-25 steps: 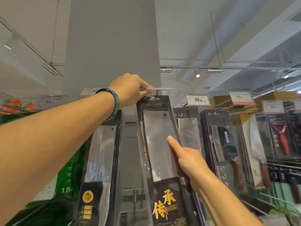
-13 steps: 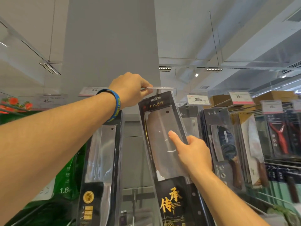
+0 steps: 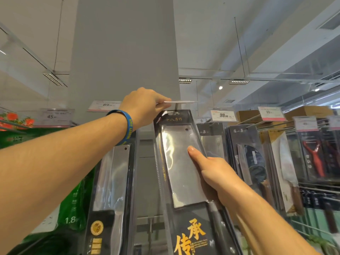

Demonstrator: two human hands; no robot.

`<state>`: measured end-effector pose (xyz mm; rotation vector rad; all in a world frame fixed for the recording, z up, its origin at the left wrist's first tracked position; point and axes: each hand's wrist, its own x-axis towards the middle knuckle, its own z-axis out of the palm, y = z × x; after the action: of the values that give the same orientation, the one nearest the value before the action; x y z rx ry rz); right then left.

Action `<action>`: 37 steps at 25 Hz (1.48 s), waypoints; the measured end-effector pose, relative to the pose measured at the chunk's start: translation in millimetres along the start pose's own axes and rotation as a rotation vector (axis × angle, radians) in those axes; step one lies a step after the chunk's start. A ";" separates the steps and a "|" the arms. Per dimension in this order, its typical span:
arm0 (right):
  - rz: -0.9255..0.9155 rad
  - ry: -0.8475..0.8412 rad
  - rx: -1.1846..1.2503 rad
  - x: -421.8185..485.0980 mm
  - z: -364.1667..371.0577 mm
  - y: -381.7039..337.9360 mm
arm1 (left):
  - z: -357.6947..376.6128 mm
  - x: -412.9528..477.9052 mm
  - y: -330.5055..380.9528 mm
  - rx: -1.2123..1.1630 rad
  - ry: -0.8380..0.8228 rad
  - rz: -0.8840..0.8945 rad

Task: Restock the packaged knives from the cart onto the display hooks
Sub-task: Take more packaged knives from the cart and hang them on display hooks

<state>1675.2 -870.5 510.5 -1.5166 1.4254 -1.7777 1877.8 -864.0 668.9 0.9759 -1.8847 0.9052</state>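
Note:
A packaged cleaver in a black card with gold characters stands upright in the middle, its hang hole just under a display hook. My right hand grips the pack's right edge, the index finger lying along the clear blister. My left hand, with a blue wristband, is raised and pinches the flipped-up price tag holder at the hook's tip. Whether the hole is on the hook I cannot tell.
Another packaged cleaver hangs to the left. More packaged knives and red peelers hang on hooks to the right under price tags. A grey pillar rises behind. Green bags sit lower left.
The pack rose and tilted half a second ago, then settled straighter with its top under the hook. My left hand has stayed on the tag holder.

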 end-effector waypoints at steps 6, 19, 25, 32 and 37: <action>-0.058 0.141 -0.398 2.8 8.2 15.9 | -6.1 13.2 4.0 -0.015 -0.053 -0.023; -0.225 0.219 -0.032 16.6 49.1 43.2 | -1.3 36.3 -6.0 -0.084 0.050 -0.082; -0.281 0.301 0.035 14.1 42.7 39.6 | 4.3 48.3 -8.3 -0.115 0.050 -0.055; -0.295 0.328 0.076 3.4 48.6 42.4 | 7.4 43.5 -17.7 -0.193 0.027 0.015; -0.192 0.196 0.069 9.4 34.4 34.8 | 7.3 42.9 -15.7 -0.251 0.028 0.070</action>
<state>1692.5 -906.8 481.0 -1.5228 1.3279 -2.1193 1873.0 -889.5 707.1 0.7460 -1.9626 0.6967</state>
